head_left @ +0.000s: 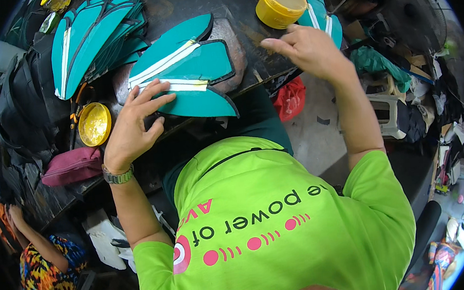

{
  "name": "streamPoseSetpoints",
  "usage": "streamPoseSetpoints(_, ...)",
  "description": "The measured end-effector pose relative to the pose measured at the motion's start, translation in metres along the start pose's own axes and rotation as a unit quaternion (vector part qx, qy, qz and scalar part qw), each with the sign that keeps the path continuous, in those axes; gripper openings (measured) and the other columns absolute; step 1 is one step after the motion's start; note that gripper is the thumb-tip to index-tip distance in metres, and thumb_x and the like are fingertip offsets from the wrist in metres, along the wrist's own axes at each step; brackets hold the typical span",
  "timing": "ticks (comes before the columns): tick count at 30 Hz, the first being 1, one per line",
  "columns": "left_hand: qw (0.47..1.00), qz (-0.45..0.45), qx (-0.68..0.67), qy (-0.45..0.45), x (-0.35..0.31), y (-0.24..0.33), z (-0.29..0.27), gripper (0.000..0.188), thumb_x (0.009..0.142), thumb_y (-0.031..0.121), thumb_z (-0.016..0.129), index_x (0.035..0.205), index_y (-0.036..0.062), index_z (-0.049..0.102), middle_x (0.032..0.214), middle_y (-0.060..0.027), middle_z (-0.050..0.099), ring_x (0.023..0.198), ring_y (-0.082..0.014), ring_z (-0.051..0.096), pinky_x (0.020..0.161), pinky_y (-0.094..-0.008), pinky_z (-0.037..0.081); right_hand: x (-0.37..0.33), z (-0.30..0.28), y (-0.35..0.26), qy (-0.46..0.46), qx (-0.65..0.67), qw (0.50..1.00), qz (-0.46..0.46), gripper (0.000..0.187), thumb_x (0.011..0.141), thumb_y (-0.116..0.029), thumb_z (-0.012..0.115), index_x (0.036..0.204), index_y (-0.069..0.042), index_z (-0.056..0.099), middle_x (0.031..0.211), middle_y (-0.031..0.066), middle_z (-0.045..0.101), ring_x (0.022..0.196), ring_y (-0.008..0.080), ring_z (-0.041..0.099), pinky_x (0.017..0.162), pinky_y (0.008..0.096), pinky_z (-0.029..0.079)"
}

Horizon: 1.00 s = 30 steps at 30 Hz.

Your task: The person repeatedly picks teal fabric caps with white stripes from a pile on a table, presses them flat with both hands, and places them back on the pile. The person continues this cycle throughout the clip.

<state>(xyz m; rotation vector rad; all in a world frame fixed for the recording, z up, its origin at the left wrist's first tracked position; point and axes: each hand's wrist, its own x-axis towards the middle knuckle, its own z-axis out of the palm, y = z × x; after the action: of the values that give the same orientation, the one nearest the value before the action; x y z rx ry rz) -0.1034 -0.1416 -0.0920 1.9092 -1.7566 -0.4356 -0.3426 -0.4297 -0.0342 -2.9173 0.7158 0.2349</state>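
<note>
On the dark table in front of me, a teal fabric piece [173,45] with black edging and white strips lies over a wrapped, rounded slab [237,56]. My left hand [133,123], a metal watch on its wrist, rests its spread fingers on the piece's near-left part, by the lower white strip. Off to the right, my right hand [315,52] hovers beside a yellow tub [280,7] of pale paste. Its thumb sticks out, apart from the fingers, which are partly hidden; nothing shows in its grasp.
Stacked teal pieces [82,45] lie at the far left, and more teal pieces [320,13] sit behind the tub. Near my left wrist are a yellow lid [95,124], orange-handled scissors [80,97] and a maroon pouch [72,165]. Another person's arm [39,239] shows lower left; a fan [414,18] stands right.
</note>
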Motion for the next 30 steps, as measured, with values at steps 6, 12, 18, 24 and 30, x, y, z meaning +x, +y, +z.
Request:
streamPoseSetpoints(6, 0.975, -0.054, 0.151, 0.155, 0.041, -0.002, 0.035, 0.052, 0.092, 0.03, 0.067, 0.141, 0.013, 0.056, 0.149, -0.0135, 0.051, 0.141, -0.0348, 0.042, 0.116, -0.0568, 0.028, 0.06, 0.068, -0.04, 0.22, 0.342, 0.884, -0.23, 0.049, 0.106, -0.054, 0.035, 0.127, -0.029, 0.072, 0.142, 0.019, 0.052, 0.137, 0.0357, 0.04, 0.113, 0.0505, 0.029)
streamPoseSetpoints(12, 0.97, -0.041, 0.217, 0.105, 0.034, -0.019, 0.047, 0.063, 0.097, 0.051, 0.056, 0.151, 0.0195, 0.045, 0.158, -0.0075, 0.042, 0.148, -0.0257, 0.034, 0.121, -0.0568, 0.017, 0.11, 0.097, -0.047, 0.135, 0.191, 0.961, -0.151, 0.059, 0.101, -0.066, 0.03, 0.142, -0.034, 0.059, 0.163, 0.0094, 0.032, 0.155, 0.0352, 0.013, 0.119, 0.0668, -0.001)
streamPoseSetpoints(18, 0.969, -0.027, 0.216, 0.117, 0.029, -0.022, 0.047, 0.057, 0.1, 0.043, 0.054, 0.151, 0.0169, 0.045, 0.158, -0.0073, 0.042, 0.148, -0.0251, 0.034, 0.121, -0.0556, 0.018, 0.106, 0.107, -0.061, 0.175, -0.007, 0.975, -0.14, 0.069, 0.098, -0.069, 0.036, 0.156, -0.031, 0.037, 0.166, 0.0084, 0.027, 0.156, 0.0326, 0.009, 0.118, 0.069, 0.0)
streamPoseSetpoints(24, 0.964, -0.045, 0.219, 0.142, 0.032, -0.022, 0.052, 0.047, 0.104, 0.025, 0.046, 0.149, 0.0113, 0.046, 0.156, -0.0076, 0.044, 0.147, -0.0233, 0.036, 0.121, -0.0542, 0.019, 0.107, 0.102, -0.056, 0.126, 0.021, 0.971, -0.204, 0.063, 0.097, -0.07, 0.037, 0.153, -0.042, 0.039, 0.167, 0.0086, 0.022, 0.156, 0.0351, 0.007, 0.119, 0.069, 0.0)
streamPoseSetpoints(30, 0.96, -0.068, 0.234, 0.138, 0.037, -0.027, 0.055, 0.049, 0.106, 0.026, 0.039, 0.154, 0.0145, 0.04, 0.161, -0.006, 0.037, 0.15, -0.0227, 0.032, 0.12, -0.0509, 0.019, 0.076, 0.094, -0.055, 0.091, 0.023, 0.961, -0.26, 0.059, 0.097, -0.071, 0.035, 0.15, -0.048, 0.041, 0.169, 0.0051, 0.017, 0.156, 0.0371, 0.003, 0.119, 0.0678, -0.002)
